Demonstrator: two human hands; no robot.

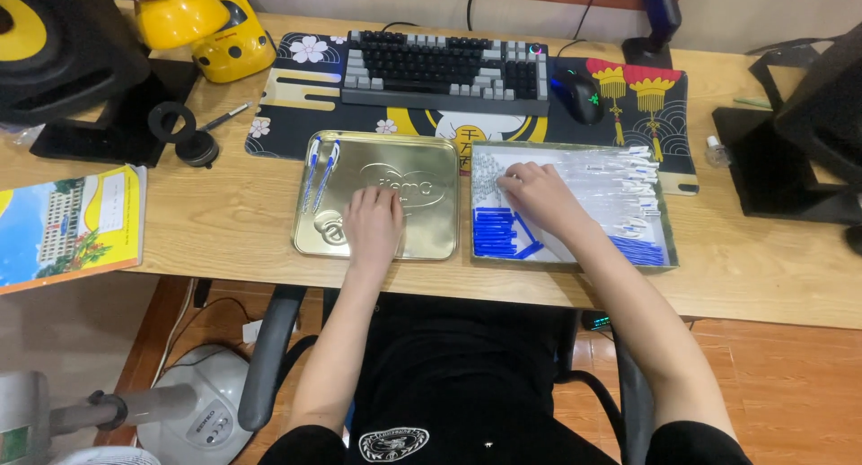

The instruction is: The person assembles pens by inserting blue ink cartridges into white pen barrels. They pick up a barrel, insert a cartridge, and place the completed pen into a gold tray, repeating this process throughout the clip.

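My left hand [373, 221] rests palm down on a gold metal tray lid [431, 160], fingers slightly apart, holding nothing that I can see. Two blue-and-white pens [321, 171] lie at the lid's left side. My right hand [537, 194] reaches into a shallow tray [669, 250] filled with pen parts: clear barrels, blue caps [496, 232] and small springs [485, 173]. Its fingertips touch the spring pile; whether they pinch one is hidden.
A keyboard [446, 70] and a black mouse [579, 92] sit on a patterned desk mat behind the trays. A book [72, 223] lies at the left edge, yellow toys [211, 25] and a black speaker at back left, a monitor stand [781, 160] at right.
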